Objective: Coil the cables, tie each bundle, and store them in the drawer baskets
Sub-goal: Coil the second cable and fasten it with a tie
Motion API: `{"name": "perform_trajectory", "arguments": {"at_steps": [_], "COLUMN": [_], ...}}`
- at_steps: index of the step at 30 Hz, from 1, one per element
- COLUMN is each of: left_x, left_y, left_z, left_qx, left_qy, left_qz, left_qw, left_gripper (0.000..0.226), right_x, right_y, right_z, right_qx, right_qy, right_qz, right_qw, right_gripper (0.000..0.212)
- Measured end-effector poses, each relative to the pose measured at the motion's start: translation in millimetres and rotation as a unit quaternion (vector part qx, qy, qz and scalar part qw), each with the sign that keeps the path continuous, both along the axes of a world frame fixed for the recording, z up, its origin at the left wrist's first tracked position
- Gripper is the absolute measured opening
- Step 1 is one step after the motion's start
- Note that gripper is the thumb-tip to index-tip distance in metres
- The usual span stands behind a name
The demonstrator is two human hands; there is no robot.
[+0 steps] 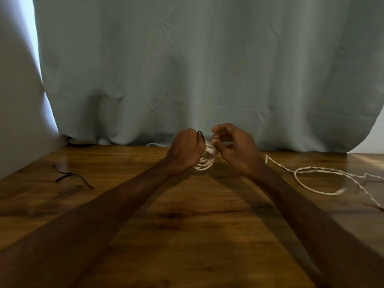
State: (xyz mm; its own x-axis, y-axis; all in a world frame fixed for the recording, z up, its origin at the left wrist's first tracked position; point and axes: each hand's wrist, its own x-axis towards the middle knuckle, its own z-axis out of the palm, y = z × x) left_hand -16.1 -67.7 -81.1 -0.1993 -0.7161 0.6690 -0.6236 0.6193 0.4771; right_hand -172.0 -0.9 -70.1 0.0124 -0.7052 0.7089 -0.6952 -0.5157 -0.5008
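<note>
Over the desk (187,235), my left grip (188,151) clenched the coil (204,164) and tie (200,134); the right grip (235,151) I could not tell. I judged a snug wrap best.

An upright white cable coil (204,163) carries a black tie (200,134); second cable (311,170) lies loose.

Likely a home room: a wooden table (187,235) stands against a grey-green curtain (187,69) beside a pale wall (16,100).

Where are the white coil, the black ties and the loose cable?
coil (204,164): head view, on its lower loops.
ties (70,174): head view, where the strips meet.
loose cable (315,168): head view, on its twisted stretch.
</note>
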Motion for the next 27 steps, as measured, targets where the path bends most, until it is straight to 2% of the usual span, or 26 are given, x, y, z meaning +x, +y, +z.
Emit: {"name": "perform_trajectory", "arguments": {"at_steps": [3,6,9,15,22,27], "left_x": [10,14,9,1,16,20], "left_y": [-7,-7,-4,1,1,-3], "left_z": [4,13,19,22,12,10], "left_qx": [0.06,0.135,0.189,0.208,0.145,0.141], "left_qy": [0.061,0.117,0.123,0.134,0.04,0.0], "left_qz": [0.014,0.038,0.05,0.02,-0.052,-0.076], "left_qw": [0.996,0.983,0.973,0.969,0.987,0.987], "left_gripper": [0.039,0.031,0.033,0.037,0.042,0.042], "right_x": [2,12,16,12,16,22], "right_y": [0,4,0,2,9,7], "right_z": [-5,-11,-17,-14,-7,-10], "right_qx": [-0.14,-0.134,-0.132,-0.178,-0.093,-0.032], "right_qy": [0.121,0.216,0.276,0.239,0.186,0.082], "right_qz": [0.02,0.061,0.042,0.053,0.055,0.043], "right_qw": [0.983,0.965,0.951,0.953,0.977,0.995], "right_gripper": [0.018,0.024,0.028,0.021,0.01,0.002]}}
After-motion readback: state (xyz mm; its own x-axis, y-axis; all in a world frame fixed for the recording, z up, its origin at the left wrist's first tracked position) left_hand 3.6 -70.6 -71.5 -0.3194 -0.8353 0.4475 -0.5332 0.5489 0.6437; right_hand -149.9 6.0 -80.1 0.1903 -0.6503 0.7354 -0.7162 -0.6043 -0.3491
